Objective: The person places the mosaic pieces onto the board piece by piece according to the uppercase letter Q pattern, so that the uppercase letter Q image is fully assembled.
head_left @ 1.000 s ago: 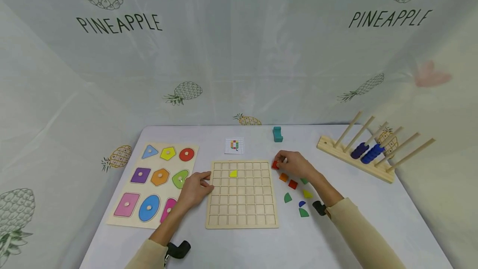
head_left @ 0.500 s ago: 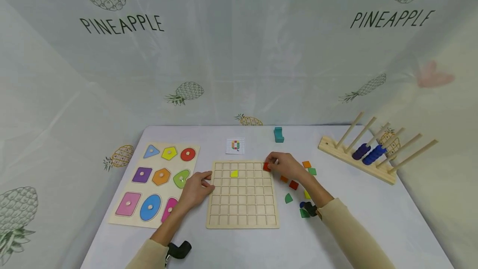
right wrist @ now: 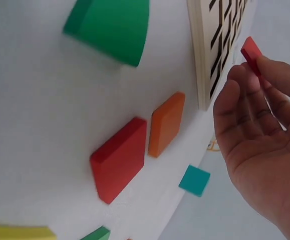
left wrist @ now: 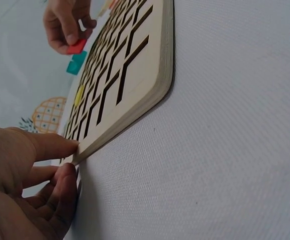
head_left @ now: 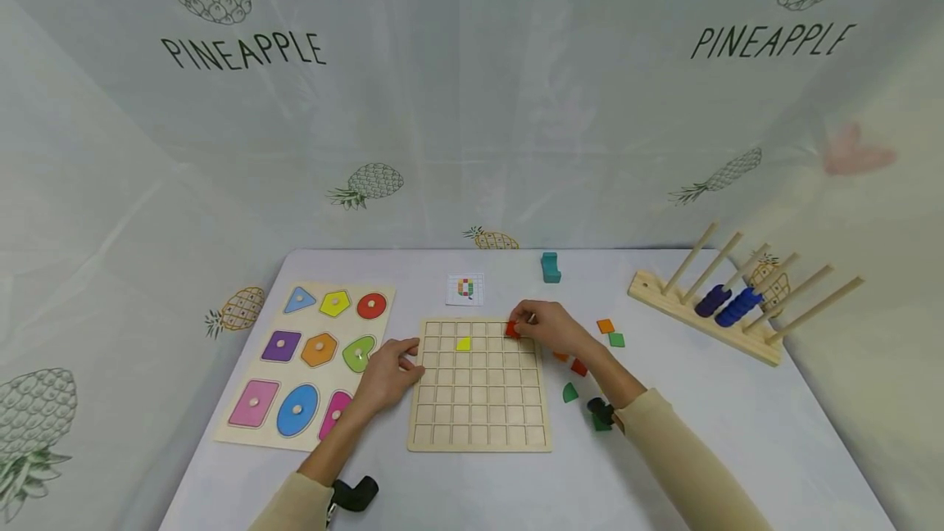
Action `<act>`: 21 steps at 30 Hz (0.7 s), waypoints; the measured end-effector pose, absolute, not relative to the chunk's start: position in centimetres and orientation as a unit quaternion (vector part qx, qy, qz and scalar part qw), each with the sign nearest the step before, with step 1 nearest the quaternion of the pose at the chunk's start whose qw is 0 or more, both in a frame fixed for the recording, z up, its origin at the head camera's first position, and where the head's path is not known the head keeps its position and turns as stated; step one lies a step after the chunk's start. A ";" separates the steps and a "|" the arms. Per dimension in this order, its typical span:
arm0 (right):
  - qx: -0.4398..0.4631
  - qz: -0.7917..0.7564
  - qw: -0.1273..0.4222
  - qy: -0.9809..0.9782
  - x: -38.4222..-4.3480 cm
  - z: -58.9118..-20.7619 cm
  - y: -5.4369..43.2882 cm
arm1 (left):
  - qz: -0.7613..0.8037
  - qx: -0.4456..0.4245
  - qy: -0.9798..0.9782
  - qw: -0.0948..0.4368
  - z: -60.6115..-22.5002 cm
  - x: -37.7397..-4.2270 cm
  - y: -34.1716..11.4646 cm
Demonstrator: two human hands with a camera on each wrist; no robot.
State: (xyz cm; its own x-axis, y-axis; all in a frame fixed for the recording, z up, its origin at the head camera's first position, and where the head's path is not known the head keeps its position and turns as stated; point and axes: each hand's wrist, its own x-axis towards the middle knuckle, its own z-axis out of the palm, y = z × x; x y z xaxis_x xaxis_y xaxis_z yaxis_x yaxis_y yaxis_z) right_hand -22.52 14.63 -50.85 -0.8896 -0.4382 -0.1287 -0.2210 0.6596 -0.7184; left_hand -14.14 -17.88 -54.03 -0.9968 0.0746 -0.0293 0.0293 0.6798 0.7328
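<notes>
A square wooden grid board [head_left: 478, 394] lies flat in the head view, with one yellow tile [head_left: 463, 343] in a cell of its second row. My left hand [head_left: 387, 375] holds the board's left edge between thumb and fingers; the left wrist view shows the fingertips [left wrist: 70, 146] at the rim. Above the board's upper right part, my right hand [head_left: 549, 327] pinches a red square tile [head_left: 511, 329]. In the right wrist view that red tile [right wrist: 251, 54] is tilted between thumb and fingertips, apart from the board.
Loose orange [head_left: 605, 325], green and red tiles lie right of the board, some partly hidden by the right forearm. A pattern card [head_left: 465, 289] and a teal block [head_left: 550, 267] stand behind. A shape puzzle [head_left: 243, 429] lies left; a pegged rack [head_left: 701, 317] stands right.
My right hand has carried the red tile leftward from beside the board to over its upper right cells. Loose orange and green tiles have come into view behind it. The left hand stays put.
</notes>
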 end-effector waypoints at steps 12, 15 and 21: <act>-0.177 -0.370 0.165 0.897 -22.2 -51.1 12.6 | 0.404 0.029 0.914 0.028 -54.2 -14.2 -17.8; -0.175 -0.374 0.165 0.896 -22.3 -51.0 12.2 | 0.405 0.029 0.914 0.028 -54.3 -14.2 -17.9; -0.194 -0.394 0.161 0.884 -22.5 -50.8 11.6 | 0.403 0.030 0.914 0.026 -54.2 -14.2 -17.8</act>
State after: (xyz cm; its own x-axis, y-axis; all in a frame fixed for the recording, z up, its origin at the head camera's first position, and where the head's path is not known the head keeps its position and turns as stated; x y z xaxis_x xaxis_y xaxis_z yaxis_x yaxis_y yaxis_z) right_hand -22.46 11.60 -50.78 -0.8729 -0.4695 -0.1329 -0.2154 0.6152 -0.7584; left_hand -14.20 -17.84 -54.24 -0.9968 0.0764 -0.0229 0.0345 0.6728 0.7391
